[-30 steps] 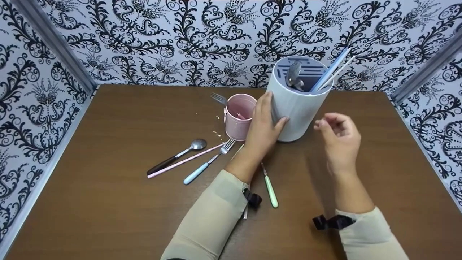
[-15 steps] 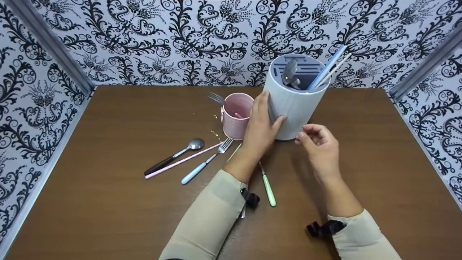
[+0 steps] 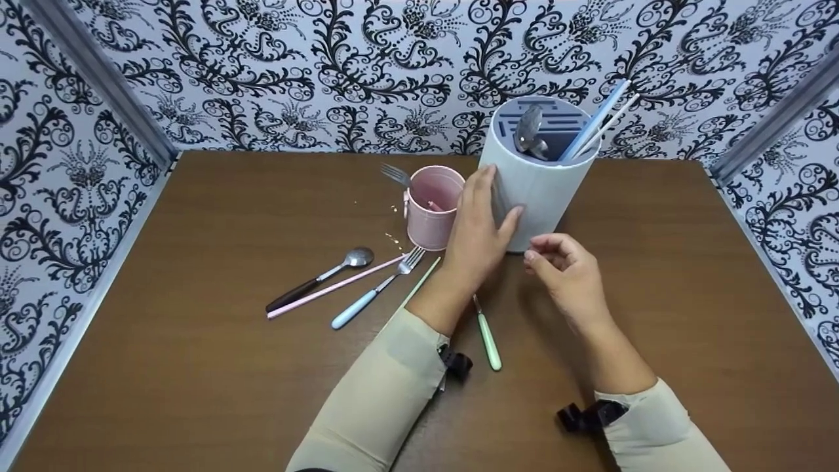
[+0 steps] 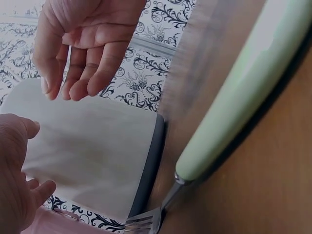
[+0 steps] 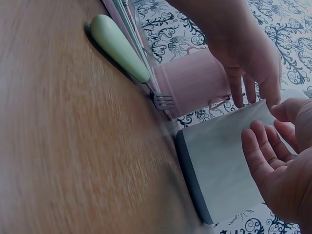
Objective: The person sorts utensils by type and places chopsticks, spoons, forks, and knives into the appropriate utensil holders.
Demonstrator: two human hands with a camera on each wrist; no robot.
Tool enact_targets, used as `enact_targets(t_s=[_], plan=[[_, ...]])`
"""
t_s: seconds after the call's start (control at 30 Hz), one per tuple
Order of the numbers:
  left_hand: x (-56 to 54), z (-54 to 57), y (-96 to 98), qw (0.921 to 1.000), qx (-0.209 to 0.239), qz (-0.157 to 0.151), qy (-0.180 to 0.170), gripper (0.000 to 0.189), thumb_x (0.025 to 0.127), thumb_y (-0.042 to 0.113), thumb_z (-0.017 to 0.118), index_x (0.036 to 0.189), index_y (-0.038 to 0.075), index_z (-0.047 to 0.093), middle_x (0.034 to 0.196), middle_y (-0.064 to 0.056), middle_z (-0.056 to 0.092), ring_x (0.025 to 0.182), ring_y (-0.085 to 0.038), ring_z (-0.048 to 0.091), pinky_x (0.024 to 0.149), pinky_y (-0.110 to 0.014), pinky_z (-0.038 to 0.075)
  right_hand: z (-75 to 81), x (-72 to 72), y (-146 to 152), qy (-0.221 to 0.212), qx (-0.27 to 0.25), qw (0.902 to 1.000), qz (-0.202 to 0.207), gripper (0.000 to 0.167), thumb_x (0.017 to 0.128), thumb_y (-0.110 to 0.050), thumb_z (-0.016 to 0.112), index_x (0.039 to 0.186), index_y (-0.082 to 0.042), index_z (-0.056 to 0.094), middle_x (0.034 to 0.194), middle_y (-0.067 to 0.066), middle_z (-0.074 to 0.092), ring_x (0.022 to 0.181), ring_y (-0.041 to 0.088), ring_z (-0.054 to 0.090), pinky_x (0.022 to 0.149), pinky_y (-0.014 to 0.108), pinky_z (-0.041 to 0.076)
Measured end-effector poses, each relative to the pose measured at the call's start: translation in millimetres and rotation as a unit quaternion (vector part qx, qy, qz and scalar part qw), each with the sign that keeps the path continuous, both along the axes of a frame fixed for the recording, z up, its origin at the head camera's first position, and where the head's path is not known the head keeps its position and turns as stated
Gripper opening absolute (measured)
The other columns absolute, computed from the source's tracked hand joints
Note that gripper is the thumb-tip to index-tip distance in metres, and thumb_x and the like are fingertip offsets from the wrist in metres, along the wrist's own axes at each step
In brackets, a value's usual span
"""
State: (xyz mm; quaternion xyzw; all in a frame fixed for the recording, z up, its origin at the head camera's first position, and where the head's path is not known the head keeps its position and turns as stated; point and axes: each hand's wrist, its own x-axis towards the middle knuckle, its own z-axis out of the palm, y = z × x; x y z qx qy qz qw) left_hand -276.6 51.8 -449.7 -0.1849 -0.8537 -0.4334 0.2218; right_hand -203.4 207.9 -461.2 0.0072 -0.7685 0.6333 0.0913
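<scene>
My left hand (image 3: pixel 475 233) rests on the left side of a tall white utensil holder (image 3: pixel 541 196), with its thumb on the front. Out of the holder's slotted top rise spoons (image 3: pixel 529 124), a blue stick (image 3: pixel 596 121) and a white stick (image 3: pixel 609 124). Near the holder's lower right, my right hand (image 3: pixel 573 278) hovers with loosely bent fingers and nothing visible in them; the left wrist view shows the right hand (image 4: pixel 92 53) in front of the holder's wall. A pink bucket-shaped cup (image 3: pixel 427 229) stands left of my left hand, a fork (image 3: pixel 395 174) leaning out of it.
Left of my forearm lie a dark-handled spoon (image 3: pixel 295 296), a pink stick (image 3: pixel 334 287) and a blue-handled fork (image 3: pixel 357 308). A thin green stick (image 3: pixel 423 278) runs under my arm. Between the arms lies a green-handled fork (image 3: pixel 488 341). Patterned walls (image 3: pixel 262 85) enclose the table.
My right hand has moved left and slightly down, closer to the holder's base. The left hand stays against the holder, and the cutlery lies as before.
</scene>
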Motion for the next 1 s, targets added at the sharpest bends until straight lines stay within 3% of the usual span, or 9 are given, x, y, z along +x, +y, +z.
enact_targets(t_s=[0.17,0.37,0.5,0.6,0.67,0.8,0.9,1.0], plan=[[8.2,2.2,-10.3,0.9998,-0.003,0.004,0.017,0.059,0.1,0.025,0.07,0.149,0.001,0.048,0.147,-0.016,0.056,0.14,-0.027,0.052,0.124,-0.032,0.037,1.6,1.8,-2.7,-0.017,0.019,0.9994,0.024,0.029,0.097,-0.002,0.069,0.121,0.011,0.061,0.096,-0.006,0.067,0.089,0.017,0.071,0.083,0.03,0.063],[15.2,4.8,-29.8,0.9993,0.009,0.004,0.036,0.042,0.1,0.019,0.069,0.135,-0.001,0.06,0.129,-0.015,0.066,0.124,-0.026,0.062,0.114,-0.033,0.047,3.6,4.3,-8.8,-0.031,0.037,0.9977,0.049,0.027,0.096,-0.004,0.07,0.12,0.008,0.064,0.1,0.007,0.068,0.091,0.02,0.072,0.083,0.03,0.063],[17.6,2.5,-42.5,0.9961,0.025,0.027,0.08,0.032,0.098,0.016,0.069,0.126,0.0,0.065,0.118,-0.012,0.069,0.113,-0.024,0.065,0.105,-0.032,0.053,1.8,5.2,-11.9,-0.033,0.056,0.9959,0.062,0.025,0.095,-0.002,0.071,0.118,0.006,0.065,0.103,0.013,0.068,0.088,0.012,0.07,0.08,0.026,0.062],[17.7,-0.3,-51.3,0.9902,0.04,0.074,0.111,0.021,0.095,0.015,0.069,0.113,0.004,0.068,0.105,-0.009,0.07,0.099,-0.022,0.067,0.092,-0.031,0.057,-0.4,5.2,-13.5,-0.04,0.074,0.9937,0.074,0.028,0.094,-0.002,0.072,0.12,0.007,0.065,0.106,0.016,0.068,0.087,0.009,0.068,0.078,0.022,0.061],[17.5,-2.4,-57.5,0.9859,0.057,0.108,0.114,0.017,0.093,0.016,0.069,0.106,0.005,0.067,0.097,-0.008,0.068,0.09,-0.021,0.066,0.084,-0.031,0.057,-2.3,5.4,-14.7,-0.045,0.094,0.9911,0.083,0.031,0.094,-0.003,0.072,0.122,0.007,0.064,0.11,0.019,0.068,0.089,0.009,0.068,0.079,0.019,0.059],[12.9,-11.0,-68.9,0.9747,0.134,0.142,0.108,0.015,0.091,0.014,0.068,0.1,0.002,0.064,0.09,-0.009,0.062,0.082,-0.02,0.061,0.075,-0.029,0.054,-5.9,7.7,-18.9,-0.054,0.142,0.9829,0.103,0.037,0.094,-0.008,0.074,0.127,0.005,0.064,0.117,0.022,0.069,0.096,0.016,0.068,0.083,0.019,0.055],[9.1,-18.3,-73.8,0.9608,0.201,0.164,0.097,0.021,0.089,0.013,0.07,0.099,-0.001,0.059,0.09,-0.01,0.056,0.084,-0.022,0.056,0.076,-0.03,0.051,-8.1,11.4,-23.7,-0.07,0.174,0.9754,0.117,0.041,0.094,-0.011,0.075,0.13,0.004,0.062,0.12,0.02,0.069,0.097,0.019,0.067,0.082,0.021,0.055],[6.2,-23.3,-75.0,0.9511,0.236,0.192,0.056,0.036,0.087,0.021,0.076,0.104,0.0,0.052,0.097,-0.011,0.052,0.091,-0.023,0.054,0.082,-0.033,0.05,-10.1,15.2,-29.5,-0.092,0.202,0.9665,0.128,0.045,0.093,-0.014,0.076,0.132,0.002,0.06,0.119,0.018,0.067,0.092,0.02,0.066,0.073,0.024,0.057]])
